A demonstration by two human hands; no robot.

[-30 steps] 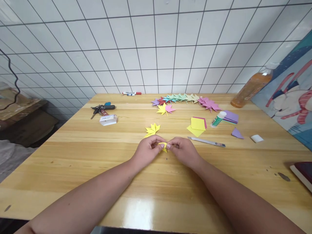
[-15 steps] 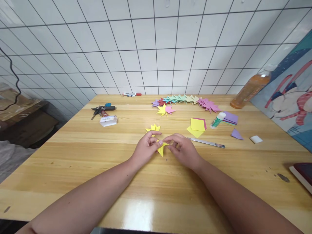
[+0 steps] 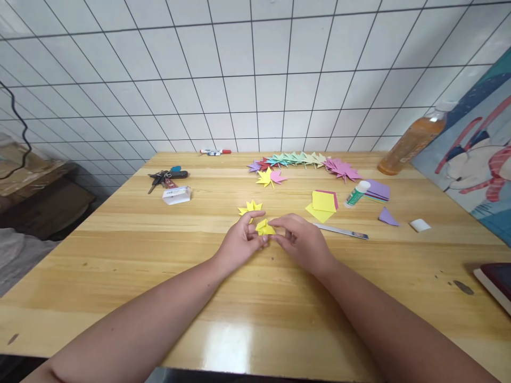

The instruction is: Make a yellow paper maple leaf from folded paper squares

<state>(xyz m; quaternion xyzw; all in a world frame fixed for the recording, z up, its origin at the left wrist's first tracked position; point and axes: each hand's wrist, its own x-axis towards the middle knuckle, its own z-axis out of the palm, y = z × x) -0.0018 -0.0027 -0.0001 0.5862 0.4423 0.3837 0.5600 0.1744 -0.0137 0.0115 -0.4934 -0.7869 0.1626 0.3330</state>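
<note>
Between my two hands is a small folded piece of yellow paper, held just above the wooden table. My left hand pinches its left side, thumb below and fingers behind. From the right, my right hand grips its edge between thumb and fingertips. Just beyond my left hand lies a pointed yellow folded-paper piece, its near side partly hidden by the fingers. A metal strip rests on the table by my right hand, one end covered by it.
Behind stand a row of coloured folded-paper pieces and a yellow-and-pink pair. To the right are yellow paper squares, a glue stick, purple paper, an eraser and a bottle. Keys and a small box lie left.
The yellow paper in my hands has been turned: its point hung downward before, and now a wider folded face shows. Both hands stay in nearly the same place.
</note>
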